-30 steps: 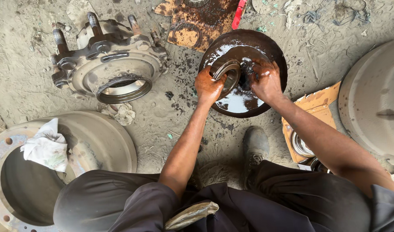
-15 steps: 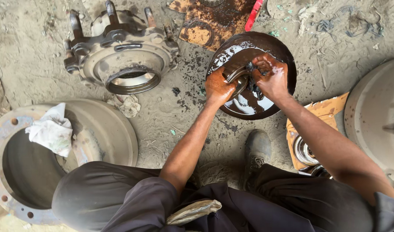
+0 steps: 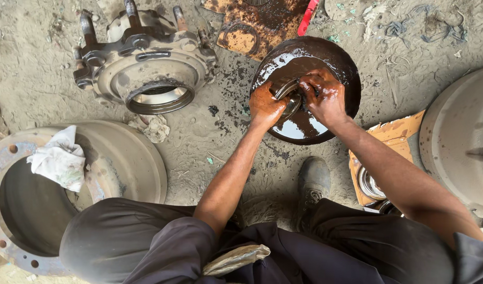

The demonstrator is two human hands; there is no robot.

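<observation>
Bearing ring — mid-wash, oily, over dark oil pan; left hand and right hand both grip it; wiping undone.

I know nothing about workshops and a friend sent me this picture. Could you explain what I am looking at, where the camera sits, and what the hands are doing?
The camera is worn on a person's head and looks down past their knees at a sandy, oil-stained ground. Both hands are bare and coated in dark oil. The left hand and the right hand together hold a metal ring over a round pan of dark liquid. Above left lies a heavy wheel hub with studs. At the left edge sits a large drum with a white rag on its rim; another drum sits at the right, beside a cardboard piece. A rusty plate lies at the top.
</observation>
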